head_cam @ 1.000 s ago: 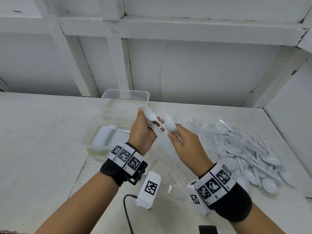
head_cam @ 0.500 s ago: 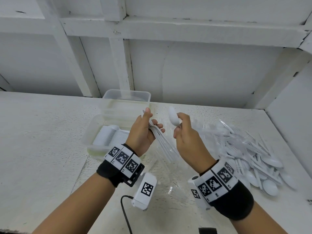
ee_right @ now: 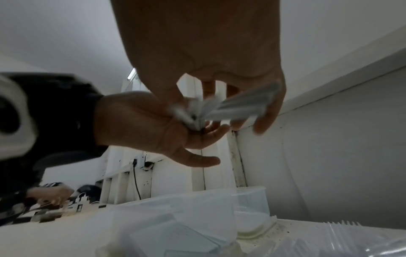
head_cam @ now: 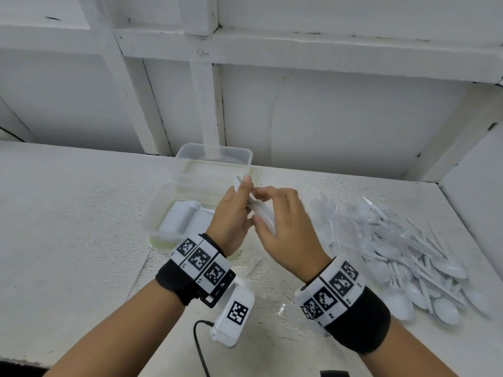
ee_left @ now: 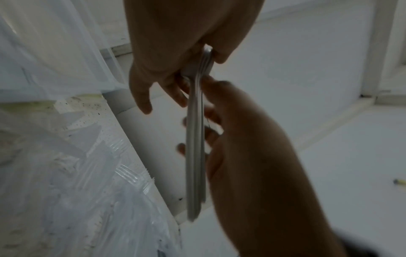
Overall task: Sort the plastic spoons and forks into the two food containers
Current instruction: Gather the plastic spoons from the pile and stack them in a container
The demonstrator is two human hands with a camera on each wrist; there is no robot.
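Since half a second ago, the right hand (head_cam: 288, 227) has closed in from the centre-right of the head view and now meets the left hand (head_cam: 231, 213) at mid-frame; the single spoon it held up apart then has gone onto the bundle. The left hand grips a nested stack of spoons (ee_left: 195, 139), thumb on one side and fingers curled on the other, pinching near the bowl end while the handles run down toward the lower middle of the left wrist view. The right hand has its fingers bent around the same stack along the handles, squaring them; how firmly it presses cannot be told, since the right wrist view is blurred.

Two clear food containers sit at the upper centre of the head view: the near container (head_cam: 158, 210) already holds a neat row of white cutlery, the far container (head_cam: 215, 153) looks empty. The loose pile of spoons and forks (head_cam: 408, 254) spreads over the table (head_cam: 68, 213) at the right of the frame, partly on clear plastic wrap (head_cam: 340, 210).

This cutlery is judged very light, thin and smooth, so nested pieces would slide and fan out easily; the handles seem stiff but could snap if bent. Holding the stack across its flat sides near the bowls, with a second hold on the handles, looks the safest.
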